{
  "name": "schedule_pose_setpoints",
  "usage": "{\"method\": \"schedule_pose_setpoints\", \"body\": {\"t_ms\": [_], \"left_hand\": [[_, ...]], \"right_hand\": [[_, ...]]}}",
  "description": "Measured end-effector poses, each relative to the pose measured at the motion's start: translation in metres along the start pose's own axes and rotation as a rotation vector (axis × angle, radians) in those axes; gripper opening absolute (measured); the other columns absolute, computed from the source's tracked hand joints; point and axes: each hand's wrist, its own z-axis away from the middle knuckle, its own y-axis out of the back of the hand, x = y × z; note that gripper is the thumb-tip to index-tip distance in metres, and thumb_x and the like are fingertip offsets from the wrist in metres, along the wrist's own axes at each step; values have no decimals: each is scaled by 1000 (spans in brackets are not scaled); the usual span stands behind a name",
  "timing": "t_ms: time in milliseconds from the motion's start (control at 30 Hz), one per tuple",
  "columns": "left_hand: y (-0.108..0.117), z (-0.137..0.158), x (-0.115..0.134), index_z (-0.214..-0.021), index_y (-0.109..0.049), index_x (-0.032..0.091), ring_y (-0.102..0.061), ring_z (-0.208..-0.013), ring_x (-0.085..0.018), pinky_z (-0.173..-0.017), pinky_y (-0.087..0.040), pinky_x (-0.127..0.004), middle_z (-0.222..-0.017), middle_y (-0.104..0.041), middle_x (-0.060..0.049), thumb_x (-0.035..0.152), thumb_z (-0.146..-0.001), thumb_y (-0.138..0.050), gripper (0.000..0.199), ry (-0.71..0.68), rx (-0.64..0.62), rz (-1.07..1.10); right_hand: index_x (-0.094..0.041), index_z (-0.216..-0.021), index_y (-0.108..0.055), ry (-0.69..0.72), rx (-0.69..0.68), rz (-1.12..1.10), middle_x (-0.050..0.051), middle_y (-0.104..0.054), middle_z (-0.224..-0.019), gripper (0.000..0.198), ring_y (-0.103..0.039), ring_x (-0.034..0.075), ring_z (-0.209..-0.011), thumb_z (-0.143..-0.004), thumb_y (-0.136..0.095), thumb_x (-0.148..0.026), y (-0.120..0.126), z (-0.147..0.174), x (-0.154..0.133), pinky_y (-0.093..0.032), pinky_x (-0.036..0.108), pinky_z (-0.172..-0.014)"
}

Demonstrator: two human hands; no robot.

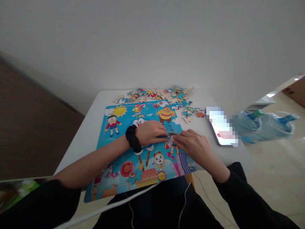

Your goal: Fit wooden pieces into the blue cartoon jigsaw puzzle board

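Note:
A blue cartoon jigsaw puzzle board (101, 143) lies slightly turned on the white table, its lower edge jutting past the table's front. Across its middle reaches my left hand (152, 133), a black scrunchie (133, 139) round the wrist. Its thumb and fingers are closed at a puzzle piece on the right part of the board. From the other side, my right hand (194, 143) pinches the same small puzzle piece (172, 137), above a printed figure in a skirt. Fingertips of both hands nearly meet there and cover most of the piece.
Loose puzzle pieces (164, 94) are heaped behind the board, against the wall. A lit phone (220, 127) lies at the table's right side. Large clear plastic bottles (274, 128) stand on the floor to the right. A white cable (114, 206) crosses in front of my lap.

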Motion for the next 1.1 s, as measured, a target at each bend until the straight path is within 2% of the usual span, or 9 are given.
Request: {"method": "schedule_pose_setpoints", "body": {"t_ms": [167,300,433,567,667,733,833,967,1100], "left_hand": [[-6,-4,14,-89,-67,15,-61,-81,-17,-74,-46,-28,-94,-68,-5,29,-92,-43,28,-143,32,-61],[-6,-4,19,-88,-66,15,-60,-82,-16,-76,-46,-28,-93,-67,-7,27,-93,-40,30,-128,13,-75],[-7,-5,21,-90,-64,13,-60,-81,-17,-73,-47,-28,-91,-66,-8,28,-91,-43,26,-123,55,-74],[-10,-6,21,-89,-64,13,-59,-80,-16,-72,-47,-28,-90,-64,-8,29,-91,-44,25,-130,81,-66],[-10,-6,21,-93,-63,14,-59,-80,-16,-70,-46,-28,-90,-64,-7,28,-91,-43,24,-127,90,-62],[-10,-6,21,-98,-62,14,-59,-80,-16,-70,-46,-28,-92,-64,-7,27,-91,-44,23,-124,109,-63],[-11,-5,20,-100,-62,14,-59,-83,-16,-72,-47,-28,-94,-65,-8,26,-90,-45,23,-137,134,-48],[-12,-4,20,-100,-62,13,-59,-85,-17,-73,-48,-29,-95,-64,-9,25,-89,-47,23,-137,132,-18],[-11,-4,20,-102,-62,14,-58,-86,-17,-74,-48,-29,-95,-63,-9,24,-90,-46,22,-117,118,6]], "right_hand": [[-25,-90,-65,43,17,79,0,-65,-77,15,-58,16,-74,-87,-52,-29,2,1,-2,-23,25,-43],[-24,-92,-65,67,5,109,0,-66,-80,15,-59,16,-73,-87,-51,-25,4,3,-4,-26,26,-44],[-22,-95,-65,73,-2,95,2,-67,-82,20,-60,16,-74,-88,-46,-23,2,5,-2,-33,26,-48],[-21,-98,-66,64,-18,-73,4,-69,-90,25,-62,16,-80,-90,-42,-24,3,5,6,-43,26,-61],[-23,-101,-65,15,-27,-216,3,-70,-90,28,-64,15,-80,-91,-40,-29,10,0,19,-45,26,-66],[-24,-103,-65,-44,14,-215,2,-70,-96,29,-65,16,-79,-91,-40,-31,18,-8,32,-45,26,-65],[-27,-105,-65,-204,126,-97,1,-70,-98,29,-64,17,-74,-88,-43,-35,29,-26,59,-44,27,-63],[-29,-113,-62,-388,172,51,2,-71,-94,31,-63,20,-82,-85,-47,-31,28,-55,94,-43,29,-62],[-29,-116,-60,-406,130,199,5,-70,-96,36,-61,23,-87,-82,-51,-26,11,-73,108,-40,30,-59]]}}
